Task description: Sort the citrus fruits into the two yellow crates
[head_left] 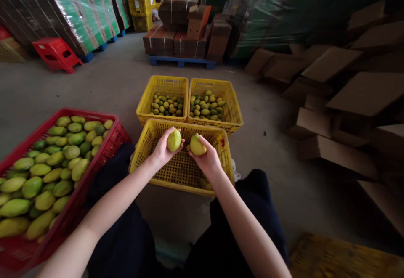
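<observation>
My left hand (162,148) is closed round a green-yellow lemon (174,139), held upright over a yellow crate (182,187). Close beside it, my right hand (209,159) grips a second, yellower lemon (198,146) between thumb and fingers. The two fruits are apart, at about the same height. Below them the crate's slatted floor shows, with some yellowish fruit partly hidden by my right wrist. To my left stands a large red crate (115,137) heaped with green and yellow lemons (57,160).
Two more yellow crates (147,82) (232,97) with lemons in their bottoms adjoin the near one. Cardboard boxes (334,70) are piled on the right. Flattened cartons (159,42) lie on a blue pallet (181,61) ahead. A red stool (57,53) stands far left.
</observation>
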Motion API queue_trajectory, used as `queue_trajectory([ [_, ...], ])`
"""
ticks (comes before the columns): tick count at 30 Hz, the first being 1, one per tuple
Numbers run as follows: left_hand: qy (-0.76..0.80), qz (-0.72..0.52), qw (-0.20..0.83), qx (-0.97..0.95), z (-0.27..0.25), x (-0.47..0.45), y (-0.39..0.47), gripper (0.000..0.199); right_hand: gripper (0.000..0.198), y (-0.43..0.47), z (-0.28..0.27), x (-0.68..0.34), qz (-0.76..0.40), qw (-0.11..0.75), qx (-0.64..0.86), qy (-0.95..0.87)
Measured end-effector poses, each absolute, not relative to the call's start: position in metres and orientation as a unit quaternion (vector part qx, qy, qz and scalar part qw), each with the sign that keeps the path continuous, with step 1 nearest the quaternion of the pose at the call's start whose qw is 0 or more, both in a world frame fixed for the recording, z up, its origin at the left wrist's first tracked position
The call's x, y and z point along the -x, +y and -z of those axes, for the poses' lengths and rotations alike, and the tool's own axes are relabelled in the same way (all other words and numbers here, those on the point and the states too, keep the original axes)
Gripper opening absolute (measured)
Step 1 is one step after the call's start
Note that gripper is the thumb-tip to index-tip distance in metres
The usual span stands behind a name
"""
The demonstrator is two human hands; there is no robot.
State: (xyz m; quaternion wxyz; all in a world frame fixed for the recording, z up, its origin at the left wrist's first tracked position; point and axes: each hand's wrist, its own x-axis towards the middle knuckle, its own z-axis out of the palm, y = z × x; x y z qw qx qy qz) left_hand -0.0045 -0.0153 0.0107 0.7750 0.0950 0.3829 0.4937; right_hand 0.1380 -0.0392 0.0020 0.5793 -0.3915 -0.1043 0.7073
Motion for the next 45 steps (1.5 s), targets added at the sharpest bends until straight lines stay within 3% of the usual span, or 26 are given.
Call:
queue_trajectory([
  [5, 0.385, -0.506, 0.768, -0.077, -0.009, 0.004, -0.014, 0.031, 0.023, -0.035, 0.0, -0.134, -0.698, 0.601, 0.387, -0.039],
  [9, 0.326, -0.506, 0.789, -0.122, -0.009, 0.004, -0.013, 0.038, 0.024, -0.031, 0.01, -0.134, -0.685, 0.621, 0.371, -0.093],
  [17, 0.219, -0.501, 0.828, -0.124, -0.001, 0.011, -0.014, 0.043, 0.03, -0.032, 0.008, -0.142, -0.761, 0.547, 0.297, -0.181],
  [24, 0.187, -0.539, 0.819, -0.065, -0.006, 0.012, -0.015, 0.039, 0.027, -0.03, 0.007, -0.143, -0.756, 0.564, 0.249, -0.22],
  [32, 0.222, -0.536, 0.814, -0.015, -0.005, 0.002, -0.015, 0.038, 0.022, -0.031, 0.007, -0.129, -0.767, 0.583, 0.242, -0.116],
  [39, 0.221, -0.525, 0.822, 0.002, -0.003, 0.003, -0.015, 0.025, 0.016, -0.032, 0.006, -0.13, -0.752, 0.596, 0.268, -0.084],
  [45, 0.21, -0.561, 0.797, 0.076, -0.011, 0.016, -0.006, 0.029, 0.017, -0.024, 0.026, -0.123, -0.761, 0.52, 0.36, -0.148],
])
